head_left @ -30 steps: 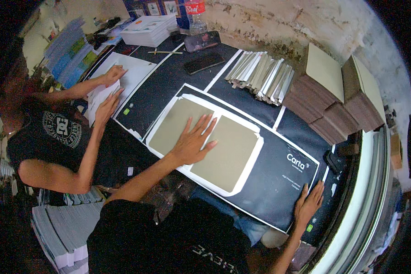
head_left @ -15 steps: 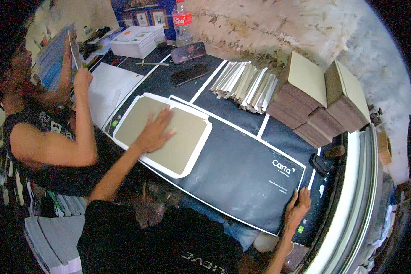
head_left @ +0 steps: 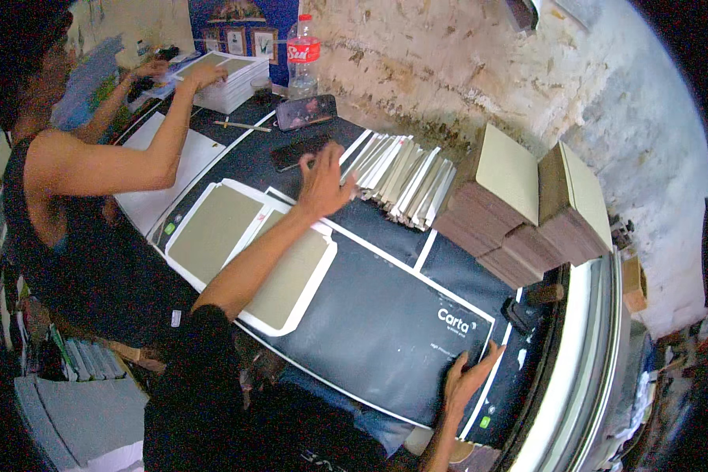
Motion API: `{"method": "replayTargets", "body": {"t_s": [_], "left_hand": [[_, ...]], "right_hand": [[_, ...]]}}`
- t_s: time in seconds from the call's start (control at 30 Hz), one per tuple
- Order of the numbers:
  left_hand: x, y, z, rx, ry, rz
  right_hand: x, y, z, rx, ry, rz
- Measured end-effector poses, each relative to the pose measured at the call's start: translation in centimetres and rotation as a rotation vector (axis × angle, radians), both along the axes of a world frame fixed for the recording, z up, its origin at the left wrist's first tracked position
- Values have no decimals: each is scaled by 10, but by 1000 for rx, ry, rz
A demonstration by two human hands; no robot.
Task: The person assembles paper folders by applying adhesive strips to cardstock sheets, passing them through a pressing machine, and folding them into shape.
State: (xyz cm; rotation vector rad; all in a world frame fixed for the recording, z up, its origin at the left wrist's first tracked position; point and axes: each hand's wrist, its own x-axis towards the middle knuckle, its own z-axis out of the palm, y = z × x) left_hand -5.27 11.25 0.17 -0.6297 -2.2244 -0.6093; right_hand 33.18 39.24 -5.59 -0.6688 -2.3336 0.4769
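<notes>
My left hand (head_left: 324, 185) is raised over the table beside a pile of thin strips (head_left: 405, 177), fingers apart. Below that forearm lies a grey board (head_left: 216, 228) in two panels on a white sheet with folded edges. A white strip (head_left: 253, 228) with a small red mark runs between the panels; my forearm hides part of it. My right hand (head_left: 468, 381) rests by the right edge of a large black printed sheet (head_left: 370, 315), fingers stretched out, holding nothing.
A co-worker's hand (head_left: 204, 76) is at a stack of white sheets (head_left: 232, 94) at the far left. Two phones, a dark one (head_left: 299, 153) and one propped up (head_left: 305, 114), lie near a plastic bottle (head_left: 303, 59). Stacks of brown board (head_left: 503, 212) stand at right.
My left hand has lifted off the grey board and moved toward the strips. A white strip now shows between two grey panels. The co-worker's hands have lowered to the white stack.
</notes>
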Motion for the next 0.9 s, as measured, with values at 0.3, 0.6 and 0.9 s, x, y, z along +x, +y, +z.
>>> {"method": "replayTargets", "body": {"t_s": [0.3,0.6,0.9], "left_hand": [[-154,-8,-18,-184,-146,375],[-183,0,-9,-173,-388,408],[-188,-28,-13,69,-34,502]], "right_hand": [[-11,-10,2,59,-140,-48],[-13,-15,9,63,-182,-74],[-14,-16,11,40,-196,-83]]}}
